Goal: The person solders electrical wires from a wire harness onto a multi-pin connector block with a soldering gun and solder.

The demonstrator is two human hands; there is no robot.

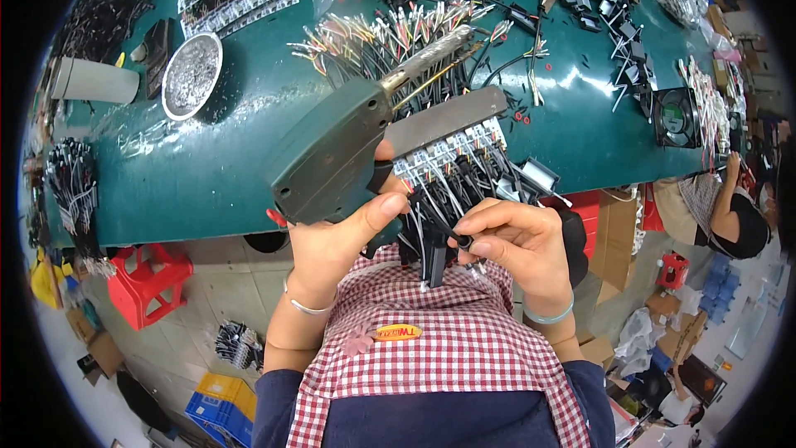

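Note:
My left hand is closed around the grip of a dark green soldering gun, its thumb across the near side; the gun hides most of the fingers. The metal barrel points away to the right. With thumb and fingertips, my right hand pinches a black cable near its end. Between my hands, a row of small white circuit boards with thin coloured wires lies along a dark grey bar. Several black and white leads hang from it toward my checked apron.
A bundle of black cables with stripped ends lies beyond the gun on the green table. A round bowl and a white cup stand left. Black housings and a small fan are right. A red stool stands below.

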